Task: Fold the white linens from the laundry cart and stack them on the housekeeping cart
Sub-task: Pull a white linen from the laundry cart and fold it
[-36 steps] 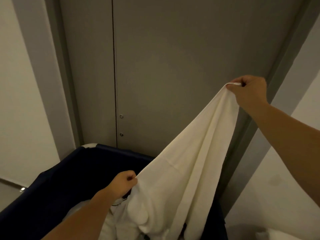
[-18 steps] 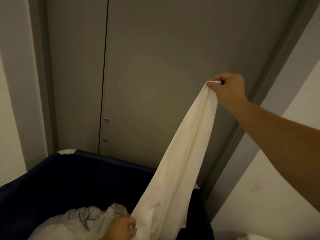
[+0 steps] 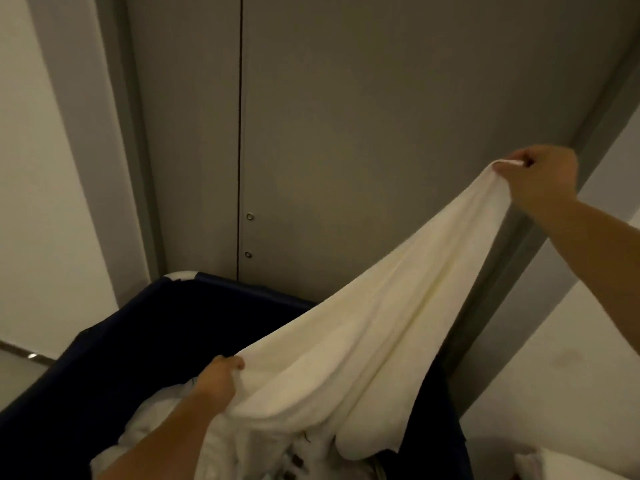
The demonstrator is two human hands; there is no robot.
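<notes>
Linen [image 3: 363, 341], white, stretches above the dark blue laundry cart [image 3: 121, 341], its lower folds trailing into it. The right hand [image 3: 543, 181] has its grip pinched on the raised corner; the left hand [image 3: 218, 379] has its grip clamped on the lower edge. More white laundry [image 3: 149, 431] lies inside the cart, before grey doors [image 3: 346, 133].

dim warm indoor light; soft focus; wide-angle bending at edges
</notes>
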